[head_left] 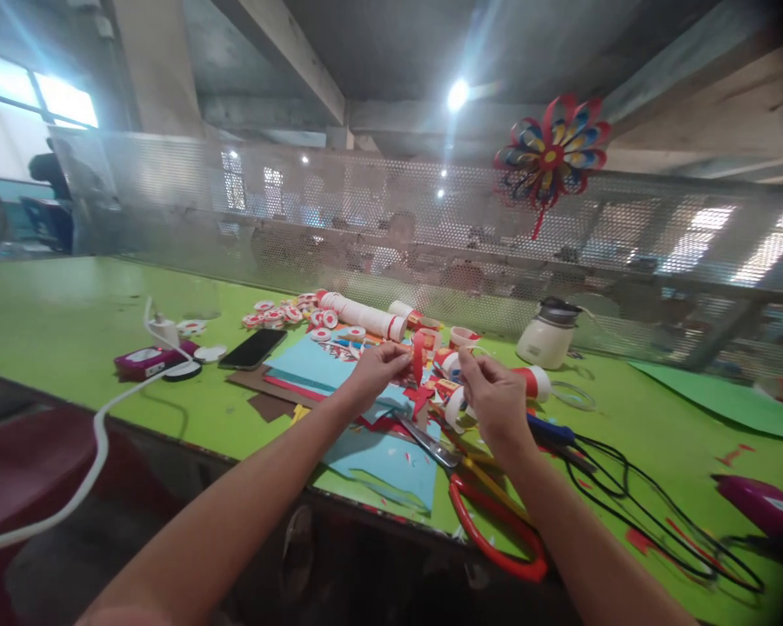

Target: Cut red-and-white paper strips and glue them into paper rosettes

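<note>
My left hand point(390, 369) is closed in a pinch on a red paper strip point(418, 358), which stands up curled from the fingertips. Opposite it, my right hand point(496, 396) is also pinched shut; a thin pale edge shows at its fingertips, too small to name. Between and below the hands lie red paper scraps point(420, 398) and light blue paper sheets point(310, 365). Large scissors point(496, 532) with red handles rest under my right wrist, blades pointing to the upper left. Cut red and white paper cups point(463, 337) lie just behind the hands.
A long stack of white cups point(362, 315) lies behind. Left are a black phone point(254, 348), a purple power strip point(150, 358) and red-and-white discs point(274, 313). Right are a cream jug point(548, 335), a blue-handled tool point(552, 430) with black cable, and green paper point(724, 400). A pinwheel-like flower point(551, 156) hangs on the mesh screen.
</note>
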The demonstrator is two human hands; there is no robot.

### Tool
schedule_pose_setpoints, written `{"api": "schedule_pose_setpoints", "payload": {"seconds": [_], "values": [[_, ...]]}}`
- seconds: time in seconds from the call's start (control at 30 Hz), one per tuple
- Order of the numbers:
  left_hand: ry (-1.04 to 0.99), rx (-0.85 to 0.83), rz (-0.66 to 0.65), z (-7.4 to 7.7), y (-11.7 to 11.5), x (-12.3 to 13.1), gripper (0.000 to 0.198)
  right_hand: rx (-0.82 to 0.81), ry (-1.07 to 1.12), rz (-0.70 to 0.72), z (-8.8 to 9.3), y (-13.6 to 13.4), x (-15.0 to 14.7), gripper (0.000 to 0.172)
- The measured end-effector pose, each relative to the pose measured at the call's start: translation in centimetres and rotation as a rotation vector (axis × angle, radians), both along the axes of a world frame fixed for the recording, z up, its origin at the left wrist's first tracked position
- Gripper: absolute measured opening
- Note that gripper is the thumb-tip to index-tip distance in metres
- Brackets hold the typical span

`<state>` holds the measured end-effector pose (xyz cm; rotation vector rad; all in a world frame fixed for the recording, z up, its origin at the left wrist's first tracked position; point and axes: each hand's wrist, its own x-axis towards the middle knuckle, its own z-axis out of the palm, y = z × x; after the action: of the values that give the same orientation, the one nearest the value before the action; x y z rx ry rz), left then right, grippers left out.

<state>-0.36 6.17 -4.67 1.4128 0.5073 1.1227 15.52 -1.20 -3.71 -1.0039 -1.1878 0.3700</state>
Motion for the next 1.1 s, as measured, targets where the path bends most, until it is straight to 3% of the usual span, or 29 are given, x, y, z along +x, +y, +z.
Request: {"api": "schedule_pose_setpoints", "payload": {"seconds": [0.07,0.27,0.53,0.8,1.1], "values": [[-0.018,-0.022,0.0,-0.1,0.2,0.0,0.031,0.01,-0.022,-0.004,0.1,0.1,0.1,0.02],[-0.096,-0.089,-0.048,-0.1,0.3,0.0,0.031,-0.058,-0.188,0.006,-0.3,0.5,0.3,0.02],[-0.131,-0.179,-0.182,0.3,-0.9,0.0,0.029,-0.149,-0.255,0.121,-0.4,0.1,-0.5,0.021],[-0.052,-0.149,-0.273,0.7,-1.6,0.0,0.026,-0.204,0.186,0.235,0.8,-0.2,0.0,0.028],[0.09,-0.006,-0.303,0.4,-1.8,0.1,0.022,-0.291,0.329,0.415,1.2,-0.3,0.2,0.026]]}}
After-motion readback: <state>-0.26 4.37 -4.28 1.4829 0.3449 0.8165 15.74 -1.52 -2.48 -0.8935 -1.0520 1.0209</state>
